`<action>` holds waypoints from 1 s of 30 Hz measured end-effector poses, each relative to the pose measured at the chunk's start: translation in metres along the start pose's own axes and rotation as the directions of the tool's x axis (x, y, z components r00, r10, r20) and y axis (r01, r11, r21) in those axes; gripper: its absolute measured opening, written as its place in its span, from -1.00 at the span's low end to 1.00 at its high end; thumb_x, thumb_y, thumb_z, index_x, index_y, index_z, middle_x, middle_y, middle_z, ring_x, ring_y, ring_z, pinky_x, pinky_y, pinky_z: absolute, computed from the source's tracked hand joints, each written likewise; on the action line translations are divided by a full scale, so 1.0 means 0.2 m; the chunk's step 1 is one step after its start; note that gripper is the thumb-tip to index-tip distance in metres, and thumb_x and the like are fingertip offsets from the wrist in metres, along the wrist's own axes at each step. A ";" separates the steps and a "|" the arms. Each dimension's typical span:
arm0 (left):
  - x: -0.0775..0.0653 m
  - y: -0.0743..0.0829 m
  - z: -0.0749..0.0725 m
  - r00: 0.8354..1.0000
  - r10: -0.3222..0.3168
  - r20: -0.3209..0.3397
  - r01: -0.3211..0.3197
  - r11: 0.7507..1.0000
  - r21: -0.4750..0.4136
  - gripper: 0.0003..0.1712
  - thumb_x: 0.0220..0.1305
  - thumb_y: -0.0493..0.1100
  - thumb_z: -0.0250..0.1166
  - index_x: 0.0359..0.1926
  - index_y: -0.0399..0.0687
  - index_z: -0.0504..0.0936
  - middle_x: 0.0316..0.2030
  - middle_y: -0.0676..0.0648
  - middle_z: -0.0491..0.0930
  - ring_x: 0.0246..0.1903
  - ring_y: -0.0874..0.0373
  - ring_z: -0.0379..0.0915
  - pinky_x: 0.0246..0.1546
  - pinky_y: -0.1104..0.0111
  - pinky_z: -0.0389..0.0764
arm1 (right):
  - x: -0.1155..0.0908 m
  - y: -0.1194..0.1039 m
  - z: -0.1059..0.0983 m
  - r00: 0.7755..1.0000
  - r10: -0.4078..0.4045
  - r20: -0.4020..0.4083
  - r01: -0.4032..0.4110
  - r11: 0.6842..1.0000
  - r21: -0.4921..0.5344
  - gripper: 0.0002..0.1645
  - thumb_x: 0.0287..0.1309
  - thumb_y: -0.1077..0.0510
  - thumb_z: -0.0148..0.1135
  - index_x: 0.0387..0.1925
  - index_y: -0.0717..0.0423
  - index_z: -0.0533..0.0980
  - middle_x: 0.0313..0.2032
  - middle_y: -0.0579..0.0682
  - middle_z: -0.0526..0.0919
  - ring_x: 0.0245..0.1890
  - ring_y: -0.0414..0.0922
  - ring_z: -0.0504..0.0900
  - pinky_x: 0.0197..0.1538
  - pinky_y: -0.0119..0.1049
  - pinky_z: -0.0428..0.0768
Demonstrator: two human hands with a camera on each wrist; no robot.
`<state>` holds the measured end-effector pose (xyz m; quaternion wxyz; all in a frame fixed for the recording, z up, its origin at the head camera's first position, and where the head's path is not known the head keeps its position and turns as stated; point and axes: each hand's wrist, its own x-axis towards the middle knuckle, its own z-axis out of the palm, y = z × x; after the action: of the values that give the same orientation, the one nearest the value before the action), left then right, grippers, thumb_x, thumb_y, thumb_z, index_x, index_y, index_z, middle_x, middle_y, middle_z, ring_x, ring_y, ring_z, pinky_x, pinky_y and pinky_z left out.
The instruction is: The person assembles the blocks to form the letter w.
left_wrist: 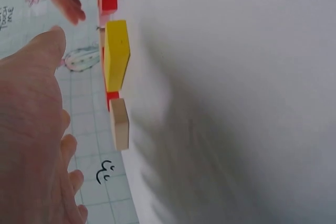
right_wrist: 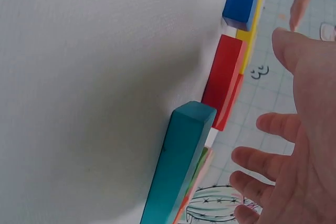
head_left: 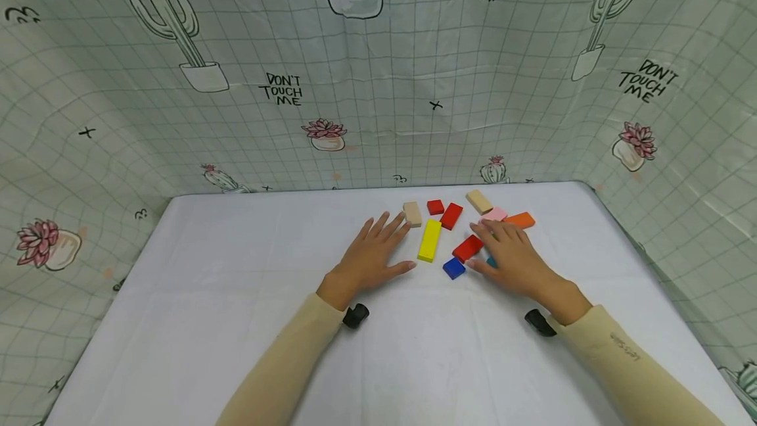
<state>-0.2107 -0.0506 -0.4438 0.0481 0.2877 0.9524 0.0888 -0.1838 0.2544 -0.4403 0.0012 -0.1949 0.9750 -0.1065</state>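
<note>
My left hand (head_left: 368, 256) hovers with spread fingers just left of a long yellow block (head_left: 429, 240); its fingertips overlap a beige block (head_left: 412, 214) in the head view. Nothing is in its grasp. Over the right part of the blocks hangs my right hand (head_left: 510, 256), fingers extended and holding nothing. Beneath it lies a teal block (right_wrist: 181, 166), mostly hidden in the head view. Near the right thumb are a blue block (head_left: 454, 269) and a red block (head_left: 467, 248). The right fingertips overlap a pink block (head_left: 495, 213) and an orange block (head_left: 520, 220).
Farther back lie a small red block (head_left: 435, 207), another red block (head_left: 451, 216) and a second beige block (head_left: 479, 202). A sliver of green block (right_wrist: 200, 162) shows behind the teal one. The white table (head_left: 236, 261) meets a printed curtain (head_left: 378, 84) at its back edge.
</note>
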 end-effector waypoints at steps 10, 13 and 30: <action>0.06 0.08 0.00 1.000 0.003 0.021 -0.004 0.999 0.053 -0.06 0.53 0.34 0.14 0.71 0.11 0.06 0.70 0.00 -0.03 0.69 -0.05 -0.21 0.66 0.00 -0.15 | 0.01 -0.01 0.02 1.000 0.000 -0.021 0.000 1.000 -0.003 -0.14 0.37 -0.08 0.39 0.51 0.26 0.35 0.46 0.39 0.34 0.46 0.38 0.25 0.49 0.43 0.15; 0.07 0.09 0.01 1.000 0.004 0.025 -0.005 0.998 0.060 -0.09 0.55 0.31 0.14 0.71 0.11 0.07 0.70 0.00 -0.02 0.68 -0.05 -0.19 0.66 0.01 -0.15 | 0.02 -0.02 0.03 1.000 0.013 -0.010 -0.013 1.000 -0.011 -0.15 0.37 -0.08 0.39 0.51 0.24 0.36 0.46 0.38 0.34 0.47 0.37 0.25 0.50 0.43 0.14; 0.18 0.13 0.04 0.997 0.020 0.075 -0.023 0.999 0.049 -0.11 0.52 0.30 0.19 0.70 0.20 0.10 0.70 0.05 -0.03 0.68 -0.05 -0.16 0.66 0.02 -0.19 | 0.02 -0.03 0.03 1.000 0.007 -0.025 -0.007 1.000 -0.023 -0.24 0.38 -0.05 0.38 0.46 0.22 0.44 0.43 0.36 0.41 0.46 0.34 0.29 0.51 0.41 0.16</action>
<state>-0.2255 -0.0082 -0.4480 0.0754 0.3021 0.9487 0.0550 -0.1853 0.2463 -0.4449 -0.0127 -0.1901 0.9768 -0.0977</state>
